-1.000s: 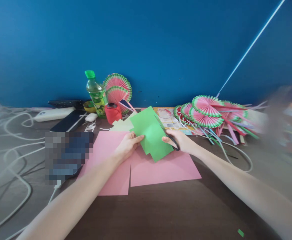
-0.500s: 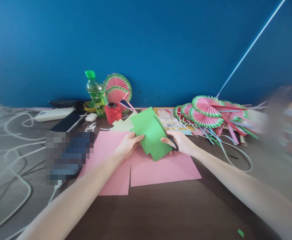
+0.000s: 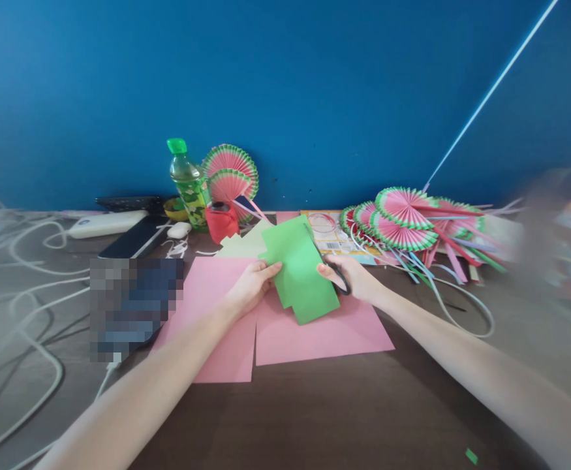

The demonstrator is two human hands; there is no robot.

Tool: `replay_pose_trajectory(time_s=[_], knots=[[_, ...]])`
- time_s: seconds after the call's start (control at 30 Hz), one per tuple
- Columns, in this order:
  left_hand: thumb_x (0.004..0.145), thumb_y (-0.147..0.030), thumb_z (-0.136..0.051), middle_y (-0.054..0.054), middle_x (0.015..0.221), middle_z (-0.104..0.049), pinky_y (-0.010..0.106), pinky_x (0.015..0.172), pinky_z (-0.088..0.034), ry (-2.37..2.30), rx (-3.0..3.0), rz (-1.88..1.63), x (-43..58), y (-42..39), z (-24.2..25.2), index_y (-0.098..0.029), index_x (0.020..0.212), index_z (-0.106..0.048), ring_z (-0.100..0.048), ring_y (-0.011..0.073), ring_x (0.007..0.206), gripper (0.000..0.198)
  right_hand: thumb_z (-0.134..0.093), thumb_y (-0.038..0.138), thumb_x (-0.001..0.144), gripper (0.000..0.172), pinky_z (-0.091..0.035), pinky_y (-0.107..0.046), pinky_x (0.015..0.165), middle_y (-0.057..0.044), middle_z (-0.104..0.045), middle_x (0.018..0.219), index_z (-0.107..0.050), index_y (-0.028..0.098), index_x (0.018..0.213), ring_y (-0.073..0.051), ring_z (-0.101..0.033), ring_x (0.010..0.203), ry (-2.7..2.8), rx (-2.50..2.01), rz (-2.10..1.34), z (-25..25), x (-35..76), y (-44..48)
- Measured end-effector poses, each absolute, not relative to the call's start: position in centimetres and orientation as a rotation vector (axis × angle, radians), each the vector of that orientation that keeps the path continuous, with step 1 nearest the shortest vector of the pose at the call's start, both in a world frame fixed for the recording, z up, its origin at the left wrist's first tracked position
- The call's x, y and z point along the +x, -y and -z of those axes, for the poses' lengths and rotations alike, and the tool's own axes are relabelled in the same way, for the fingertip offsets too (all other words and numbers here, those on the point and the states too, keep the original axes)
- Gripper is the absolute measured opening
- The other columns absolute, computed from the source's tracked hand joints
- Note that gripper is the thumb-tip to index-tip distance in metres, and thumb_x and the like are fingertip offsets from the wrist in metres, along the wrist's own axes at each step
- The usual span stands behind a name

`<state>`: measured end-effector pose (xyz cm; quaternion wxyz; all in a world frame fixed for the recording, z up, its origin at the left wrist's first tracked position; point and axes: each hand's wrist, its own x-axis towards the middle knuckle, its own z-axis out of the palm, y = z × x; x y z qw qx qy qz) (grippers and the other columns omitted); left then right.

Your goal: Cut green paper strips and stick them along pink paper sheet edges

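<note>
My left hand (image 3: 257, 282) pinches the left edge of some green paper (image 3: 299, 267), thumb on top. The paper has stepped edges and is held tilted above the desk. In my right hand (image 3: 351, 275) is a pair of scissors (image 3: 342, 279) with black handles, fingers closed round them. The scissors lie along the paper's right edge; their blades are mostly hidden. Below are two sheets of pink paper, a left sheet (image 3: 221, 359) and a right sheet (image 3: 314, 343). Behind the green paper lies pale yellow-green paper (image 3: 246, 241) with a stepped edge.
Several pink-and-green folded paper fans (image 3: 405, 215) lie at the back right, more (image 3: 230, 173) lean against the blue wall. A green-capped bottle (image 3: 187, 179) stands beside a red object (image 3: 222, 225). White cables (image 3: 60, 365) and a blurred-out dark device (image 3: 138, 307) are left. A green scrap (image 3: 471, 455) lies front right.
The green paper has turned slightly and shifted a little down and to the right. Both hands keep their grip and have barely moved.
</note>
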<state>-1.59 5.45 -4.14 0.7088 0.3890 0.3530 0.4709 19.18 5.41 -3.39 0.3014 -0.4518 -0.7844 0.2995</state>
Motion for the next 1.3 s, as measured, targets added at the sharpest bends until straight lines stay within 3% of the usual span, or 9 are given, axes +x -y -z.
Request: replay_pose_trajectory(time_s=[0.43, 1.3], knots=[[0.066, -0.023, -0.069, 0.01, 0.08, -0.071, 0.03, 0.074, -0.049, -0.783, 0.94, -0.977, -1.46, -5.03, 3.93, -0.01, 0.076, -0.068, -0.065, 0.0182, 0.073, 0.016, -0.039, 0.059, 0.082, 0.046, -0.022, -0.026, 0.053, 0.004, -0.022, 0.061, -0.024, 0.021, 0.061, -0.01, -0.025, 0.057, 2.052, -1.169, -0.664, 3.79, 19.12, -5.5], [0.068, -0.016, -0.066, 0.007, 0.076, -0.072, 0.025, 0.067, -0.049, -0.765, 0.899, -1.007, -1.3, -5.0, 3.86, -0.011, 0.075, -0.068, -0.064, 0.0155, 0.068, 0.009, -0.042, 0.062, 0.079, 0.05, -0.02, -0.024, 0.051, 0.005, -0.019, 0.058, -0.021, 0.022, 0.06, -0.009, -0.022, 0.054, 2.04, -1.242, -0.584, 3.63, 18.72, -5.16]])
